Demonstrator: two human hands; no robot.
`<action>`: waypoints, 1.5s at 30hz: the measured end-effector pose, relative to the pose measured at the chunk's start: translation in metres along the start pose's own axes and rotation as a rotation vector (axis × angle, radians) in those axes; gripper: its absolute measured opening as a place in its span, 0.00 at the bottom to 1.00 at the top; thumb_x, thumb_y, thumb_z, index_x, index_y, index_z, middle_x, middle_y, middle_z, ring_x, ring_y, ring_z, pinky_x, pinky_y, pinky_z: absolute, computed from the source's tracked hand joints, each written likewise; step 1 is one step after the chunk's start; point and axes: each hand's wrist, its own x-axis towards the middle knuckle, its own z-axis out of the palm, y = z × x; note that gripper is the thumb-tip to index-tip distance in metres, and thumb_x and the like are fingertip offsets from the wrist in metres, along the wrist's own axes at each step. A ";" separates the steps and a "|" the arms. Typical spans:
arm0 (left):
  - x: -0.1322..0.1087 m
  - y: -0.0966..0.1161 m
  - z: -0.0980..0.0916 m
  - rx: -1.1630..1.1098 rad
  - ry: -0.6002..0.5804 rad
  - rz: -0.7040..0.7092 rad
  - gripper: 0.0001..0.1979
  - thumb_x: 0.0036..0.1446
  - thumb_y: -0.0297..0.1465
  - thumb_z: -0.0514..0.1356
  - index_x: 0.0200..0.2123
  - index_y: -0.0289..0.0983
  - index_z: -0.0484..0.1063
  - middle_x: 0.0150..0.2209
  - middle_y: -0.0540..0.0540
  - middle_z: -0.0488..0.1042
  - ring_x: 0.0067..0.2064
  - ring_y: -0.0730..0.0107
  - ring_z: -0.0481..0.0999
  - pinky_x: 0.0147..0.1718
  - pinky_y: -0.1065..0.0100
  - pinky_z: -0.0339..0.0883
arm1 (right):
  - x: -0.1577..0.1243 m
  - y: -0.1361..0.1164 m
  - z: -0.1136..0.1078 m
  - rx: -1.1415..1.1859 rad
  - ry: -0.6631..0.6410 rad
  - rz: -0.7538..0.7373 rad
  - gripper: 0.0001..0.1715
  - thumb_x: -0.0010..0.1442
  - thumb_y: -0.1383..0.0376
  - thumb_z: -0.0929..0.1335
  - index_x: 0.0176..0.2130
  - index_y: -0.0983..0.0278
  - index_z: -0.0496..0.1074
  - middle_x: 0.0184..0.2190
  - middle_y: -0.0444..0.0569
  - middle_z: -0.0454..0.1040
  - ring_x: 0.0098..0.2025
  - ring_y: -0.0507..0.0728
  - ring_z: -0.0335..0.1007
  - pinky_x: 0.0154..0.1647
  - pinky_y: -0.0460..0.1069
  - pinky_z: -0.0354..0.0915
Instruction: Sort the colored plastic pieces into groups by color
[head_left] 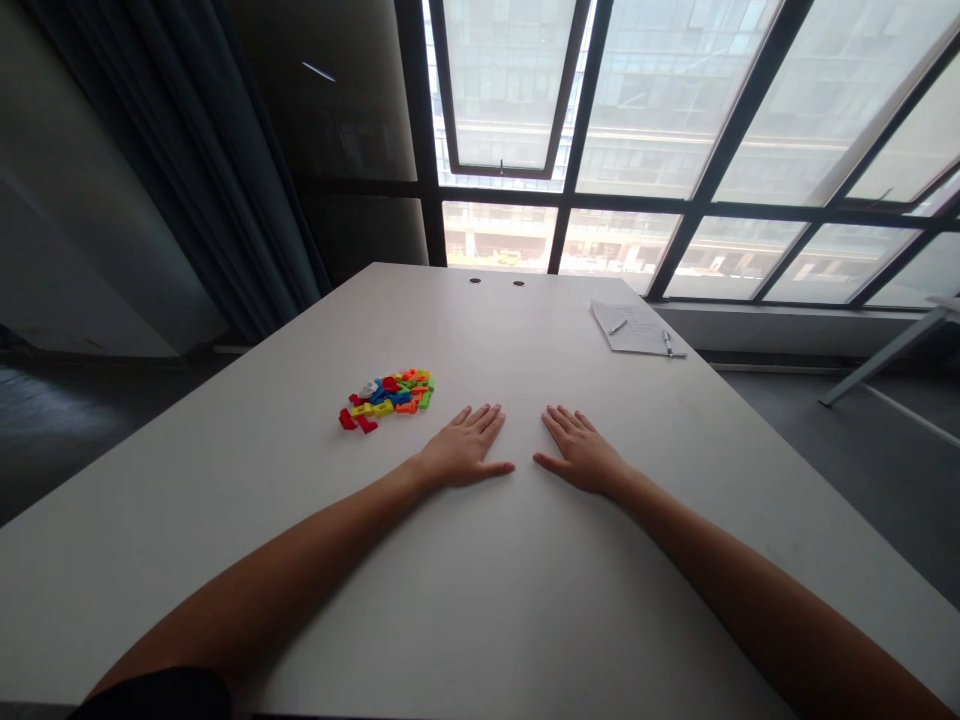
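Palm down on the white table (495, 590), my left hand (465, 447) lies flat with its thumb stretched out to the right. My right hand (576, 448) rests flat across from it, thumb pointing left, a small gap between the two thumbs. Neither hand holds anything. Just beyond and to the left of my left hand is a loose pile of small plastic building blocks (391, 393) in red, yellow, blue, orange, green and white. Some blocks overlap, so single shapes are hard to make out. The hand and the pile do not touch.
Toward the table's far right edge lie sheets of paper (636, 335) with a pen (668, 343) and another thin pen (617, 327) on them. Two round cable holes (475, 281) sit near the far edge. Windows stand behind, a dark curtain (217, 170) at left.
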 end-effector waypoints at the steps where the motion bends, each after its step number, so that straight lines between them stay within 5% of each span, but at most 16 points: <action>1: 0.000 0.000 0.000 -0.003 0.000 -0.001 0.52 0.67 0.67 0.47 0.78 0.35 0.50 0.77 0.33 0.49 0.78 0.47 0.50 0.76 0.47 0.42 | 0.000 0.000 0.000 -0.001 0.000 0.000 0.56 0.71 0.32 0.56 0.77 0.68 0.53 0.77 0.63 0.52 0.80 0.68 0.44 0.79 0.66 0.45; 9: -0.001 0.002 -0.003 -0.020 -0.007 -0.011 0.52 0.66 0.66 0.48 0.78 0.34 0.51 0.77 0.33 0.49 0.78 0.46 0.50 0.76 0.47 0.42 | 0.000 0.000 -0.001 0.025 0.034 -0.016 0.50 0.72 0.38 0.60 0.75 0.70 0.58 0.75 0.65 0.56 0.79 0.69 0.48 0.78 0.67 0.47; 13: -0.001 0.000 -0.002 -0.036 0.038 -0.010 0.48 0.68 0.63 0.49 0.77 0.36 0.55 0.76 0.34 0.53 0.77 0.47 0.53 0.76 0.46 0.45 | -0.001 0.006 0.001 0.192 0.280 -0.018 0.33 0.72 0.55 0.63 0.70 0.64 0.68 0.70 0.61 0.68 0.72 0.66 0.65 0.73 0.66 0.61; 17: -0.006 0.003 -0.006 -0.037 0.118 0.005 0.35 0.71 0.54 0.54 0.71 0.39 0.66 0.73 0.37 0.63 0.74 0.48 0.63 0.73 0.46 0.55 | -0.001 0.013 0.002 0.384 0.537 0.067 0.25 0.66 0.68 0.60 0.53 0.60 0.81 0.50 0.53 0.84 0.53 0.62 0.82 0.61 0.61 0.75; 21: -0.012 0.008 -0.016 -0.025 0.181 0.083 0.17 0.73 0.41 0.54 0.56 0.47 0.79 0.59 0.45 0.80 0.61 0.57 0.78 0.60 0.55 0.72 | -0.001 0.017 0.001 0.456 0.620 0.132 0.17 0.65 0.64 0.63 0.42 0.60 0.82 0.40 0.51 0.85 0.42 0.62 0.83 0.50 0.59 0.78; 24: -0.018 -0.006 -0.031 0.013 0.241 0.056 0.17 0.74 0.38 0.53 0.49 0.45 0.82 0.49 0.45 0.85 0.52 0.57 0.83 0.55 0.55 0.73 | 0.000 0.016 0.000 0.473 0.625 0.143 0.16 0.66 0.58 0.66 0.45 0.60 0.81 0.42 0.52 0.85 0.42 0.63 0.83 0.48 0.59 0.78; 28: -0.035 -0.056 -0.060 0.108 0.411 -0.218 0.20 0.72 0.42 0.55 0.56 0.40 0.79 0.55 0.41 0.82 0.59 0.51 0.78 0.63 0.48 0.66 | 0.001 0.013 -0.001 0.466 0.592 0.146 0.18 0.67 0.59 0.64 0.48 0.61 0.81 0.46 0.54 0.85 0.44 0.64 0.82 0.48 0.60 0.77; 32: -0.055 -0.098 -0.070 0.206 0.390 -0.537 0.34 0.69 0.54 0.55 0.69 0.40 0.69 0.70 0.35 0.67 0.70 0.39 0.64 0.67 0.39 0.58 | 0.000 0.012 -0.002 0.424 0.562 0.158 0.18 0.66 0.60 0.64 0.48 0.61 0.81 0.46 0.55 0.85 0.43 0.64 0.81 0.50 0.61 0.76; 38: -0.051 -0.101 -0.048 0.197 0.199 -0.744 0.43 0.66 0.66 0.47 0.76 0.53 0.55 0.78 0.38 0.50 0.76 0.25 0.47 0.63 0.16 0.42 | 0.000 0.014 -0.001 0.392 0.533 0.163 0.19 0.66 0.61 0.65 0.48 0.62 0.81 0.45 0.54 0.84 0.38 0.62 0.79 0.49 0.59 0.75; 45: -0.046 -0.104 -0.045 0.194 0.106 -0.759 0.39 0.66 0.66 0.44 0.74 0.60 0.58 0.78 0.44 0.53 0.77 0.28 0.45 0.63 0.20 0.48 | 0.002 0.016 0.003 0.384 0.523 0.132 0.18 0.65 0.63 0.65 0.48 0.63 0.81 0.46 0.55 0.84 0.41 0.62 0.79 0.53 0.58 0.73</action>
